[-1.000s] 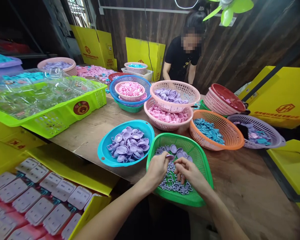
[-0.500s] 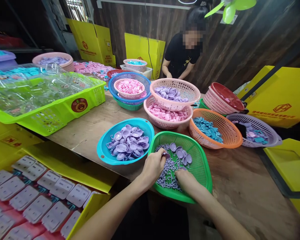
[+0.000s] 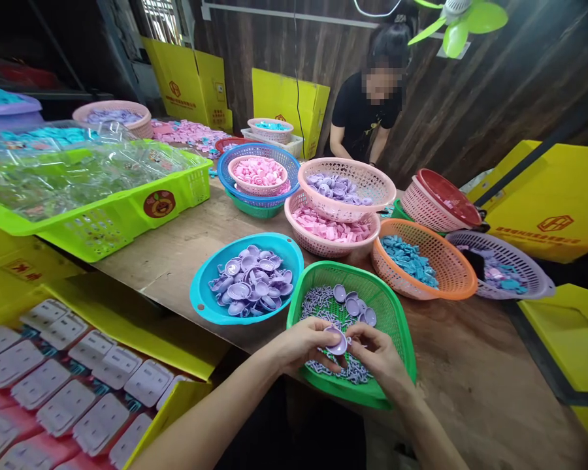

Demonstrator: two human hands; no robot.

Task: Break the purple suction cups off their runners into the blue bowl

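Over the green basket (image 3: 406, 352), my left hand (image 3: 308, 343) is closed on a shallow purple toy bowl (image 3: 337, 342), thumb at its rim. My right hand (image 3: 379, 356) pinches at the bowl's right edge. A bit of a small purple rod piece (image 3: 364, 345) shows at those fingers, mostly hidden. Inside the basket lie many loose purple rod pieces (image 3: 316, 301) and several purple bowls (image 3: 353, 305). Left of it, a blue basin (image 3: 198, 303) is heaped with purple bowl pieces (image 3: 255, 281), some with thin handles.
Behind stand stacked pink baskets (image 3: 387, 186), an orange basket (image 3: 463, 281) of blue pieces and a lilac basket (image 3: 539, 277). A lime crate (image 3: 186, 196) of clear packaging is at left. Below it sits an open yellow carton (image 3: 176, 339). Across the table a person (image 3: 365, 111) bends forward.
Both hands have come together above the green basket; before, they were apart, the right one down among the pieces. The bowl is now turned face up between them. The view has shifted slightly.
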